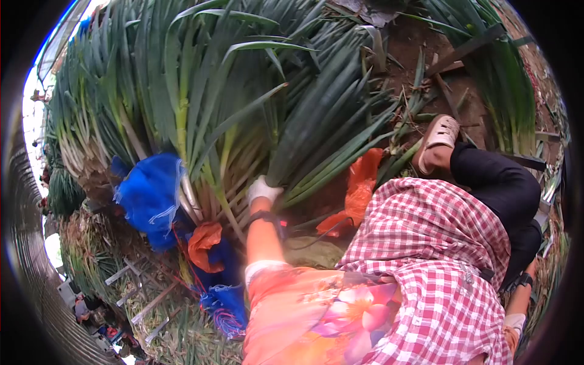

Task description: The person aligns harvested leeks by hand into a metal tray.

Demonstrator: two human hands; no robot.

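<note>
We see our left hand in a white glove (264, 190) against the gathered base of long dark-green onion leaves (322, 112), its closure unclear. Blue woven mesh cloth (152, 193) lies left of it; crumpled orange plastic (363, 182) lies right, near our red-and-white checked cloth apron (426, 225).

Smooth onion leaves (325, 109), crinkled orange plastic (362, 182)

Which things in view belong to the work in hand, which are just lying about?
In the work, it seems:
gloved left hand
green onion bundle it grips
green onion stack beside it

Apparently just lying about, untouched by that hand:
blue cloth
orange plastic
</note>
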